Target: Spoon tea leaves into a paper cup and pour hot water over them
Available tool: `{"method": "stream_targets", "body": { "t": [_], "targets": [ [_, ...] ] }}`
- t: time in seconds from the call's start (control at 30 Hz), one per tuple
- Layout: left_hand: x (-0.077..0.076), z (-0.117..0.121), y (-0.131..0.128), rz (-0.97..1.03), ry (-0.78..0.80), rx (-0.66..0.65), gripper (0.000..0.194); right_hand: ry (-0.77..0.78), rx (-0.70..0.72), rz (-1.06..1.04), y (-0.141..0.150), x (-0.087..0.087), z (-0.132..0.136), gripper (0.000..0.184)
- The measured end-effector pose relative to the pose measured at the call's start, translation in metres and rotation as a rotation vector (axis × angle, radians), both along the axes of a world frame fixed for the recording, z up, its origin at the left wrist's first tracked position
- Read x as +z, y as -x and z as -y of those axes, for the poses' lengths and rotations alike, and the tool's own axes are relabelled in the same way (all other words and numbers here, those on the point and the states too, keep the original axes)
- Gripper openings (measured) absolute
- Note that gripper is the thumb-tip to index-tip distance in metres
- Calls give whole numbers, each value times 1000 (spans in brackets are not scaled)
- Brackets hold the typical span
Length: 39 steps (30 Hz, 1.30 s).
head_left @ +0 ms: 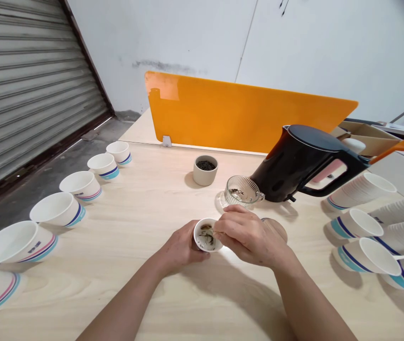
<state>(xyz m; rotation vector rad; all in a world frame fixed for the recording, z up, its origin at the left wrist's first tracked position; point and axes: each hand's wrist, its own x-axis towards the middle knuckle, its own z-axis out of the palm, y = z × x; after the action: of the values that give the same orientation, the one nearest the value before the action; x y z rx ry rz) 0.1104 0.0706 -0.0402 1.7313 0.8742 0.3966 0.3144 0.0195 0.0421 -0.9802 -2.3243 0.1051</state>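
My left hand is wrapped around a small white paper cup. Wet tea leaves lie inside it, seemingly in some liquid. Over the cup's right rim, the fingers of my right hand are pinched together; whatever they hold is hidden. Just beyond that hand stands a ribbed glass cup with a few tea leaves in the bottom. A round wooden disc lies partly behind my right hand. Farther back, a pale round jar is filled with dark dry tea.
A black electric kettle stands behind the glass cup. Several paper bowls line the table's left edge. At right are stacked paper cups and single ones. An orange divider runs along the back.
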Motion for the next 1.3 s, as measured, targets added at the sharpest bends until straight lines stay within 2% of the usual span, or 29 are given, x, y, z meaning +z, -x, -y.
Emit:
{"method": "stream_targets", "body": {
  "t": [0.17,0.33,0.5,0.67,0.8,0.97,1.17,1.3],
  "targets": [
    [1,-1,-1,16,33,0,56,67,2,43,-1,-1,1,15],
    [1,-1,-1,8,39,1,59,78,28,-23,-1,2,2,15],
    [1,-1,0,1,46,5,58,103,-10,11,-2,2,3,15],
    [3,-1,-1,-11,40,-12,57,182,96,-49,3,-9,-2,18],
    [5,0,-1,-8,-8,-4,52,141,77,-83,3,-13,-7,14],
    [2,2,-1,0,-7,13,53,101,-14,-9,-1,-7,-4,15],
    [3,0,-1,-4,48,1,57,199,101,-86,3,-7,-2,14],
    [4,0,-1,-6,8,-4,54,112,80,-81,3,-11,-5,13]
  ]
}}
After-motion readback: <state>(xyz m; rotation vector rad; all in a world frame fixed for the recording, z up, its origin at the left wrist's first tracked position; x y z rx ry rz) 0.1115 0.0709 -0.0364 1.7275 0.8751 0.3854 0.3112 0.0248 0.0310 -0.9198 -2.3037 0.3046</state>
